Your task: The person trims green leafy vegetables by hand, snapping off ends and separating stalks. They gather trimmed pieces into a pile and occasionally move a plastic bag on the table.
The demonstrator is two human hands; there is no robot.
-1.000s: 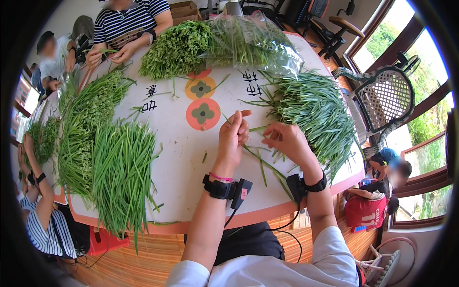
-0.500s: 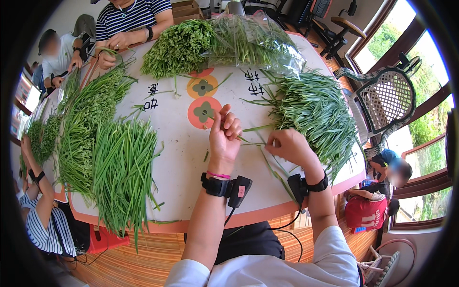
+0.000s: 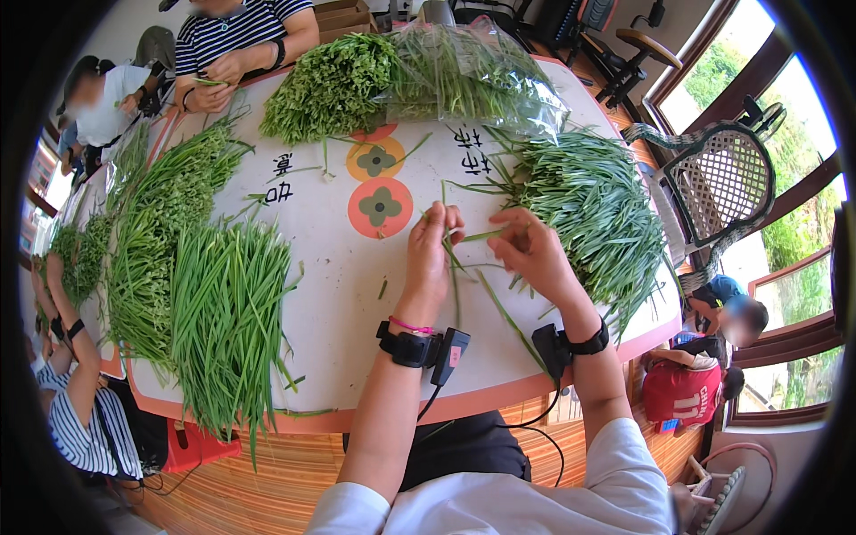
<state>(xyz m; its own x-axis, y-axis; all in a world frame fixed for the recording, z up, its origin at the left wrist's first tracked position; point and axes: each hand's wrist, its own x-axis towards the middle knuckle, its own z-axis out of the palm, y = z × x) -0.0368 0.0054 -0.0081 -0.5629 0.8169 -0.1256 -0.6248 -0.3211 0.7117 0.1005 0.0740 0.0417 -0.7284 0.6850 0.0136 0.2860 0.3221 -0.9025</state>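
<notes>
Above the middle of the table, my left hand [image 3: 431, 250] is closed on a few thin garlic chive blades [image 3: 452, 257], pinched between thumb and fingers. Some stick up past the fingertips and others hang below. Just to its right hovers my right hand [image 3: 533, 248], with thumb and forefinger apart and nothing visible between them. A short green blade [image 3: 482, 235] points from the left hand toward it. Loose blades [image 3: 504, 308] lie on the white tabletop under my hands. Nearest the right hand is a big heap of dark green chives [image 3: 588, 209].
Long chives [image 3: 227, 312] overhang the table's front left edge, beside a heap of budded stems [image 3: 147, 267]. At the back lie another budded heap [image 3: 334, 89] and a clear plastic bag of greens [image 3: 473, 76]. A person in stripes [image 3: 245, 45] handles greens across the table.
My left hand has turned and shifted slightly right, its blades now more upright. My right hand has risen and its thumb and forefinger have parted. The person across has lifted their hands together.
</notes>
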